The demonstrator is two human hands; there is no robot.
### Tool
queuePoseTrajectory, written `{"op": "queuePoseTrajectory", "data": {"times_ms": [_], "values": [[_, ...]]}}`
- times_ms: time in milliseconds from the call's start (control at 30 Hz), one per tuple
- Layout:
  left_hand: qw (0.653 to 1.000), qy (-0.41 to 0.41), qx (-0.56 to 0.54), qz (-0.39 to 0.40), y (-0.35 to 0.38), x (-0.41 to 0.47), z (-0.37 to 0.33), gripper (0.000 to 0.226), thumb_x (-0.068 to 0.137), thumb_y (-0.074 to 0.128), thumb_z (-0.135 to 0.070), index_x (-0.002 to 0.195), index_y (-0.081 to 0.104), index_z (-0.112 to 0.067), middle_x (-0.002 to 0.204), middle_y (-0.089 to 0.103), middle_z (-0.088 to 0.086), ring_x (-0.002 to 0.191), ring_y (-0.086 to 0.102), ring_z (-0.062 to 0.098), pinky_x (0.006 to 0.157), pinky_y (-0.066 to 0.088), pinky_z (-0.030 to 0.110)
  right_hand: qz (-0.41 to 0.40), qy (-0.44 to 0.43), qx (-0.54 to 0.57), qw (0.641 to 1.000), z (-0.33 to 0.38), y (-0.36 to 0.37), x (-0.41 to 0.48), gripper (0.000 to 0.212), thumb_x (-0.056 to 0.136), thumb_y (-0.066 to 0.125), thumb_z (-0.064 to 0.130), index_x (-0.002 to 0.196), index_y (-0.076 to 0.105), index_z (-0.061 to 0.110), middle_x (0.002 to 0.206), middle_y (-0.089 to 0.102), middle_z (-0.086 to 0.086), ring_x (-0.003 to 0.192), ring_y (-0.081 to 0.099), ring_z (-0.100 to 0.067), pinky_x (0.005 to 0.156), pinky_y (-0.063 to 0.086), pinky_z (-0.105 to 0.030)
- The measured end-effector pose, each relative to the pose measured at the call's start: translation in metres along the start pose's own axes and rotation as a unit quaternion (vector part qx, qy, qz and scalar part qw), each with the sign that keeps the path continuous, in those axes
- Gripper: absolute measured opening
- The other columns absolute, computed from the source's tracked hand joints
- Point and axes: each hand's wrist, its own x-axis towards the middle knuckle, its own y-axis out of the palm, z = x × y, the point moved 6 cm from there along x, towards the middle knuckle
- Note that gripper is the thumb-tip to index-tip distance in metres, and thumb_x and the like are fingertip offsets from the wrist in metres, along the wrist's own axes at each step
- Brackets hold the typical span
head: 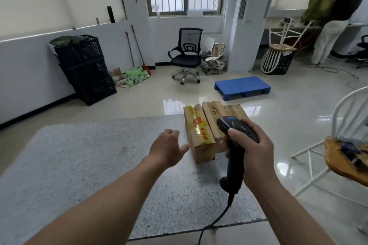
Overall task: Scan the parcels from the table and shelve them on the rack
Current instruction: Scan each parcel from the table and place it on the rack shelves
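Two cardboard parcels sit side by side at the far right corner of the speckled grey counter (pixel 89 161): a yellow-taped parcel (pixel 199 135) on the left and a printed brown parcel (pixel 215 113) touching it on the right. The right hand (pixel 256 151) grips a black barcode scanner (pixel 237 131) by its handle, head over the printed parcel, its cable (pixel 215 221) trailing near. The left hand (pixel 167 147) hovers just left of the taped parcel, fingers loosely curled, holding nothing. Beyond on the floor lie a blue pallet (pixel 242 86) and an office chair (pixel 186 53).
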Motion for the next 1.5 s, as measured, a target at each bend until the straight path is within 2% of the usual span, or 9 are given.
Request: {"op": "queuePoseTrajectory", "data": {"times_ms": [133, 400, 567, 700, 833, 1000, 1167, 1300, 1500], "values": [[0.997, -0.06, -0.005, 0.041, 0.037, 0.054, -0.018, 0.073, 0.094, 0.055, -0.06, 0.15, 0.04, -0.015, 0.151, 0.044, 0.007, 0.134, 0.046, 0.024, 0.103, 0.044, 0.037, 0.019, 0.038, 0.005, 0.999, -0.019, -0.012, 0.079, 0.041, 0.081, 0.079, 0.013, 0.12, 0.068, 0.022, 0.095, 0.075, -0.008, 0.07, 0.072, -0.027, 0.064, 0.059, -0.04], [0.984, -0.151, -0.055, 0.072, 0.107, 0.139, -0.052, 0.065, 0.085, 0.065, -0.063, 0.134, 0.048, -0.024, 0.128, 0.049, 0.003, 0.114, 0.051, 0.021, 0.097, 0.053, 0.042, 0.039, 0.095, -0.002, 0.995, -0.044, -0.04, 0.188, 0.041, 0.087, 0.074, 0.012, 0.125, 0.064, 0.024, 0.096, 0.075, -0.013, 0.081, 0.074, -0.036, 0.062, 0.057, -0.037], [0.966, -0.233, -0.046, 0.104, 0.154, 0.164, -0.056, 0.1, 0.077, 0.07, -0.068, 0.153, 0.023, -0.023, 0.159, 0.019, 0.01, 0.144, 0.03, 0.036, 0.109, 0.044, 0.053, 0.041, 0.116, -0.01, 0.992, -0.067, -0.053, 0.222, 0.045, 0.086, 0.073, 0.007, 0.128, 0.064, 0.022, 0.097, 0.074, -0.016, 0.079, 0.073, -0.037, 0.062, 0.058, -0.036], [0.956, -0.265, -0.044, 0.121, 0.163, 0.173, -0.049, 0.103, 0.078, 0.077, -0.057, 0.153, 0.017, -0.021, 0.164, 0.001, 0.014, 0.145, 0.027, 0.042, 0.11, 0.044, 0.05, 0.041, 0.136, -0.017, 0.99, -0.083, -0.054, 0.231, 0.05, 0.084, 0.075, 0.01, 0.131, 0.062, 0.022, 0.106, 0.071, -0.017, 0.085, 0.072, -0.043, 0.064, 0.058, -0.038], [0.946, -0.294, -0.073, 0.114, 0.155, 0.172, -0.02, 0.09, 0.074, 0.079, -0.046, 0.141, 0.024, -0.024, 0.145, 0.026, 0.015, 0.12, 0.05, 0.033, 0.095, 0.054, 0.042, 0.048, 0.147, -0.004, 0.988, -0.087, -0.043, 0.23, 0.049, 0.084, 0.075, 0.007, 0.13, 0.062, 0.02, 0.109, 0.071, -0.016, 0.079, 0.072, -0.038, 0.062, 0.056, -0.039], [0.928, -0.308, -0.182, 0.104, 0.133, 0.131, 0.047, 0.088, 0.061, 0.081, -0.035, 0.132, 0.031, -0.026, 0.119, 0.046, 0.004, 0.096, 0.058, 0.019, 0.08, 0.06, 0.038, 0.068, 0.153, 0.012, 0.986, -0.086, -0.012, 0.211, 0.05, 0.085, 0.075, 0.004, 0.13, 0.06, 0.019, 0.105, 0.072, -0.019, 0.073, 0.071, -0.032, 0.059, 0.054, -0.039], [0.888, -0.329, -0.305, 0.102, 0.115, 0.063, 0.112, 0.084, 0.056, 0.077, -0.026, 0.126, 0.031, -0.029, 0.114, 0.056, 0.003, 0.097, 0.065, 0.025, 0.076, 0.063, 0.046, 0.094, 0.144, -0.011, 0.985, -0.09, 0.033, 0.168, 0.048, 0.084, 0.075, 0.005, 0.127, 0.061, 0.022, 0.103, 0.074, -0.018, 0.074, 0.072, -0.033, 0.061, 0.053, -0.042], [0.86, -0.339, -0.366, 0.106, 0.105, 0.013, 0.16, 0.098, 0.055, 0.076, -0.02, 0.139, 0.026, -0.033, 0.12, 0.055, 0.003, 0.102, 0.064, 0.027, 0.079, 0.062, 0.048, 0.115, 0.148, -0.034, 0.982, -0.1, 0.072, 0.119, 0.051, 0.084, 0.075, 0.005, 0.13, 0.059, 0.021, 0.102, 0.075, -0.016, 0.074, 0.072, -0.031, 0.063, 0.054, -0.04], [0.864, -0.35, -0.344, 0.115, 0.067, -0.059, 0.24, 0.112, 0.061, 0.074, -0.01, 0.154, 0.024, -0.047, 0.131, 0.055, 0.009, 0.107, 0.061, 0.028, 0.086, 0.059, 0.045, 0.143, 0.151, -0.074, 0.975, -0.123, 0.13, 0.036, 0.053, 0.084, 0.075, 0.004, 0.132, 0.059, 0.02, 0.104, 0.074, -0.017, 0.072, 0.073, -0.03, 0.058, 0.054, -0.037]]}}
